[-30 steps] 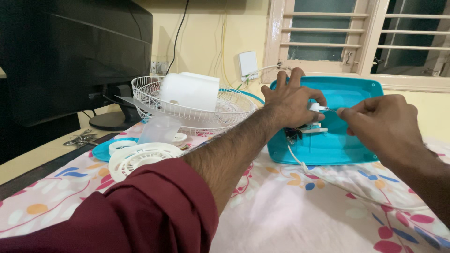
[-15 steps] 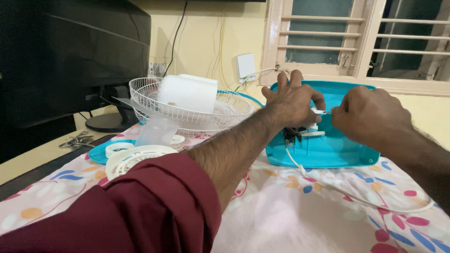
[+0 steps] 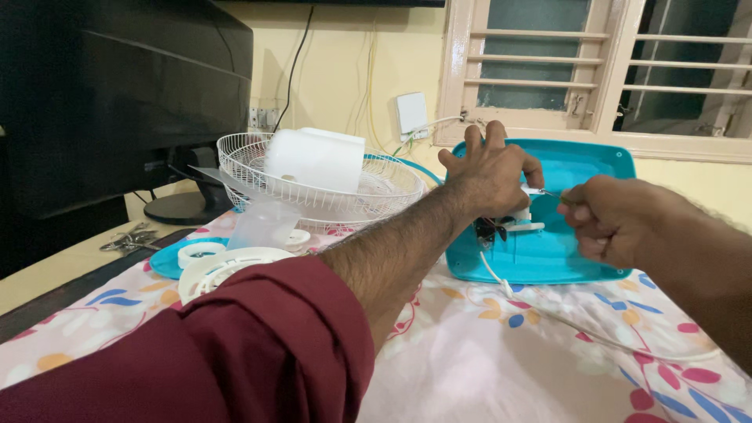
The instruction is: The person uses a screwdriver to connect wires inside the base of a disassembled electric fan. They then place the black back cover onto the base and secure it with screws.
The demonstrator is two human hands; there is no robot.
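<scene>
Two hands (left (image 3: 489,168), right (image 3: 607,219)) work one teal housing (image 3: 580,168).

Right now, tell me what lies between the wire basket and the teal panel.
In the head view, the left hand's forearm crosses that gap above the floral cloth, between the wire basket and the teal panel. Nothing else shows there.

floral cloth (image 3: 486,368) | teal base (image 3: 548,258) | white cord (image 3: 595,337) | wire guard (image 3: 313,196)
</scene>
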